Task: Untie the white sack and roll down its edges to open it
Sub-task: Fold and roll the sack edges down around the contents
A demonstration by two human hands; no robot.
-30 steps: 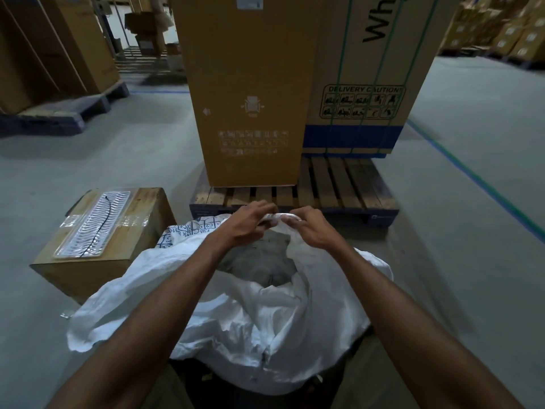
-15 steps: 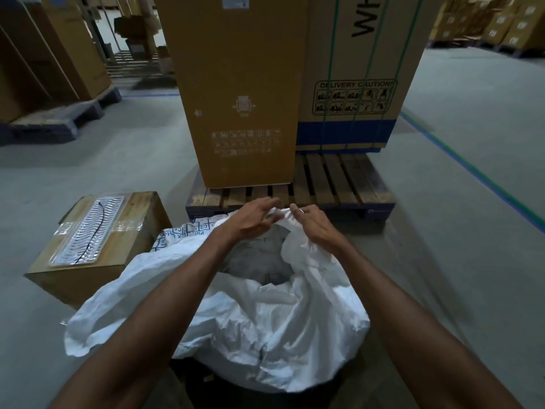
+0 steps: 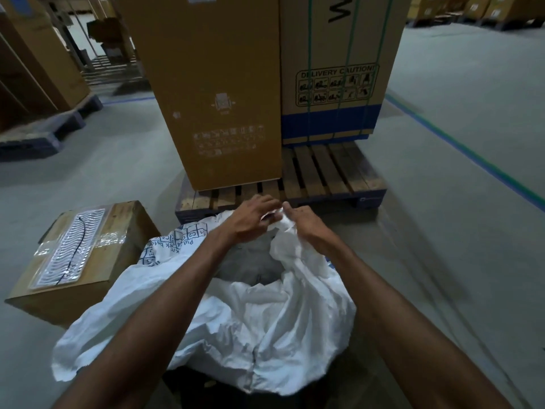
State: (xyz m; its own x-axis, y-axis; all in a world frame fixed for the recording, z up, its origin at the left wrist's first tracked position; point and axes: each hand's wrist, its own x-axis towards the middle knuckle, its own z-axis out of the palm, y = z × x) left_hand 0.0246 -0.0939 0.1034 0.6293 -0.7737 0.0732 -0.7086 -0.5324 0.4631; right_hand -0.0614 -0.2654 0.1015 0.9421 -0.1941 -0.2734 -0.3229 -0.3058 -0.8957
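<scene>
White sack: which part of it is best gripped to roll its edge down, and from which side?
Grip the white sack at its far rim, where both hands already pinch it. Come from above, the near side: the mouth gapes upward and the loose fabric there bunches easily.

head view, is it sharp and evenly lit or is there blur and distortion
Head view: dim overall, the white sack brightest; motion blur smears the floor on the right and softens both hands at the sack's far edge; wide-angle bending tilts the tall cartons.

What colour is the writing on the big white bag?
Blue, printed on the white sack along its far left edge, seen clearest in the head view.
</scene>
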